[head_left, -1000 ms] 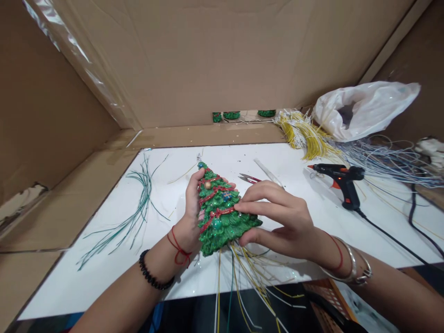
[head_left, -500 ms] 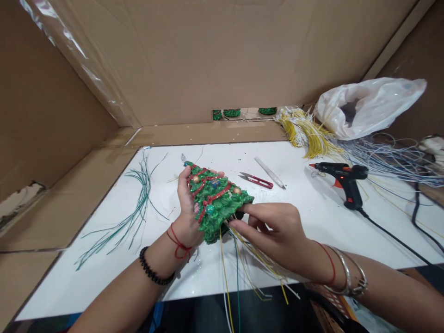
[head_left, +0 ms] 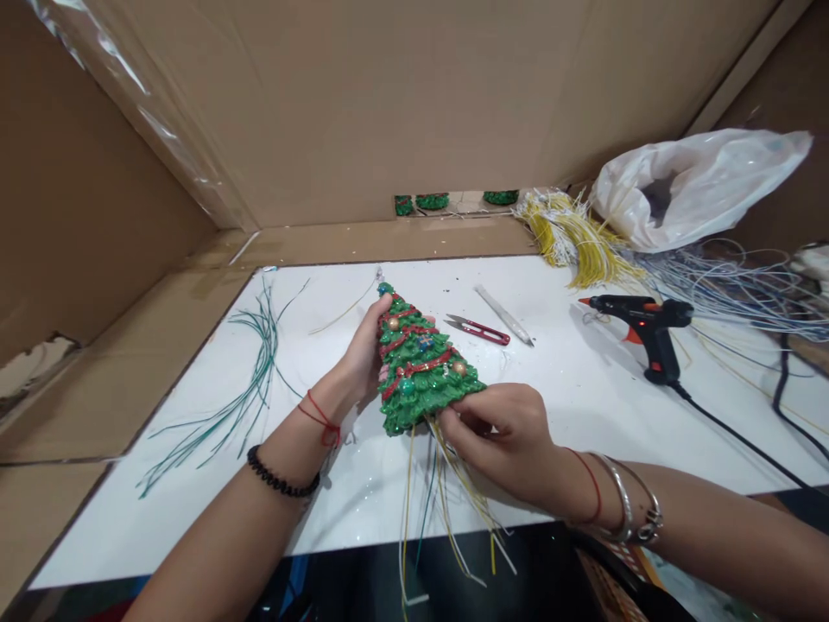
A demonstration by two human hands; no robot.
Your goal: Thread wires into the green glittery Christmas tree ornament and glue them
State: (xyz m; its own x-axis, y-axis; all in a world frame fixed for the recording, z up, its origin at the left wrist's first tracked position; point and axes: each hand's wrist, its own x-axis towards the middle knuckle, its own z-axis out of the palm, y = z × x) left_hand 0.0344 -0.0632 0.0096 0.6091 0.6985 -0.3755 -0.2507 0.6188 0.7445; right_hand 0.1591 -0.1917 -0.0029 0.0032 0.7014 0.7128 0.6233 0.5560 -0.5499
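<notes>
A small green Christmas tree ornament (head_left: 427,363) with red garlands and coloured balls is held tilted above the white board, its tip pointing away from me. My left hand (head_left: 366,354) is wrapped round its left side, the thumb near the tip and the other fingers mostly hidden behind it. At the lower right edge of the base, my right hand (head_left: 502,432) is closed with thumb and forefinger at the rim. Yellow, white and green wires (head_left: 446,492) hang out from under the base beside those fingers. The inside of the base is hidden.
Red thread snips (head_left: 479,329) and a white pen-like tool (head_left: 503,316) lie beyond the ornament. Green wires (head_left: 259,371) spread on the left. A glue gun (head_left: 648,333), yellow wire bundles (head_left: 576,242) and a white plastic bag (head_left: 699,186) are at the right. Cardboard walls (head_left: 401,104) surround the board.
The ornament has turned more upright, with its tip moving right and away from me. My left hand has moved right with it, and the right hand stays at the base edge.
</notes>
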